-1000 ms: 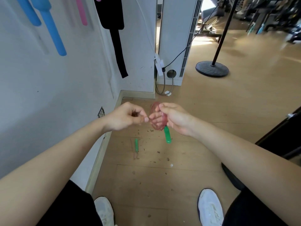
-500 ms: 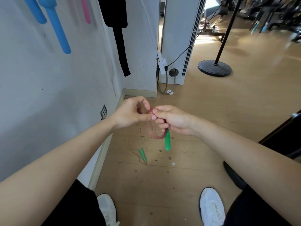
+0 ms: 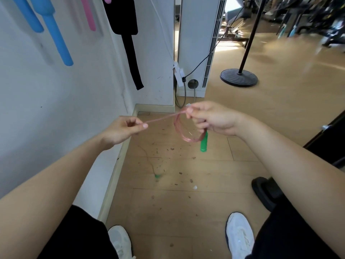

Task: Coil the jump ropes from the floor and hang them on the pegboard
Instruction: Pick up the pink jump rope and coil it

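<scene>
Both hands grip rope (image 3: 162,118): coil hangs under right hand (image 3: 211,118), left hand (image 3: 124,130) pinching strand.

— Any words or numbers to read here?
— None that I can make out. The green handle (image 3: 204,142) of the jump rope (image 3: 162,118) is plain colour.
— And the white unit (image 3: 196,34) by the wall?
— No legible label; the far room is too blurred to tell.

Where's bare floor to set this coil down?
Bare floor between the white shoes and, wider, right of the right hand up to the stand base. Crowded near the baseboard: loose green handle, trailing cord, debris.
</scene>
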Available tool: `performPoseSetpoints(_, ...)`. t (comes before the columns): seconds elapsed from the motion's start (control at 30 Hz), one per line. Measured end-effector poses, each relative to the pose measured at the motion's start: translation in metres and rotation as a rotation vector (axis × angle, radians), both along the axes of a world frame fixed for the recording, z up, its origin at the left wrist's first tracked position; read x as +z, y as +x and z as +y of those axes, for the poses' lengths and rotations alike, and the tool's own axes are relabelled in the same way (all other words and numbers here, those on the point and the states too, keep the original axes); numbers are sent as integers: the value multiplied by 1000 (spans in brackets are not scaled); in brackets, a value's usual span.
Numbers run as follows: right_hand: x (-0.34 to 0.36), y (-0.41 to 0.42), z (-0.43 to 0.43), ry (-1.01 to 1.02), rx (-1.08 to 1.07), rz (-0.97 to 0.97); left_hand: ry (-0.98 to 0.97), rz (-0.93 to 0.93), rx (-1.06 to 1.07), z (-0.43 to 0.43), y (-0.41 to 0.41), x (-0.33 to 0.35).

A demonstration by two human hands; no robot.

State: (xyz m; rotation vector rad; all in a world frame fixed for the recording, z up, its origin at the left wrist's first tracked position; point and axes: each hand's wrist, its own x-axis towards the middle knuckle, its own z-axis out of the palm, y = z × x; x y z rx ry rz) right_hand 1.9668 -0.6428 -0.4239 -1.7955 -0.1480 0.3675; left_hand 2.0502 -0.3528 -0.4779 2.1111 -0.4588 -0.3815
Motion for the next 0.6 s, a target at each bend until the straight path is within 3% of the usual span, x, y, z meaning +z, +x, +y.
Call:
performPoseSetpoints(0.1,17,0,-9,464,-80,33,-49,18,96,6,6,-7)
performPoseSetpoints(0.2,22,5,-17,710,-189,35,-139,87,141,10,11,-12)
performPoseSetpoints(0.43,18,15,-25,968,-502,110,-322,322,225,16,15,-11)
performPoseSetpoints(0.6,13,20,-27,953,-640,131,-197,169,291,15,14,-13)
